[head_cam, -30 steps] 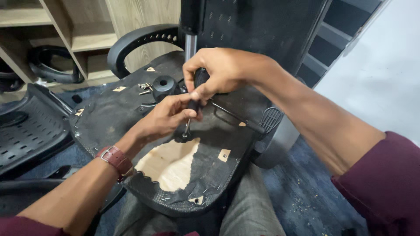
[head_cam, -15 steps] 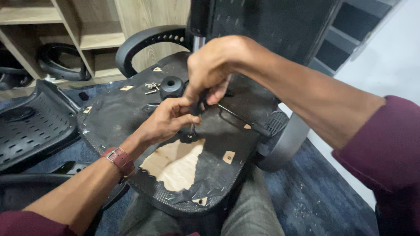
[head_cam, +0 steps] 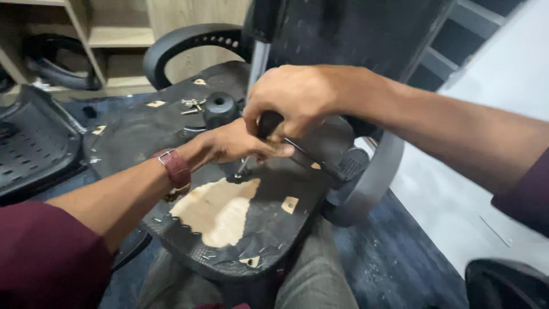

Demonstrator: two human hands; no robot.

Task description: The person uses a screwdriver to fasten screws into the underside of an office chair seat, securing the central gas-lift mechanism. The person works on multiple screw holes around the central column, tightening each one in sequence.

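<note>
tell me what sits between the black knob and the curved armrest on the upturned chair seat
In the head view, a small heap of loose metal screws lies on the seat underside between the black knob and the armrest.

Dim, soft indoor light; slight motion blur, stretched edges.

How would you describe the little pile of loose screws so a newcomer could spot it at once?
Start at the upturned chair seat across the person's lap. Near its far edge stands a round black knob. The screws lie just left of it: the only shiny metal bits there, unlike the flat tan patches around.
</note>
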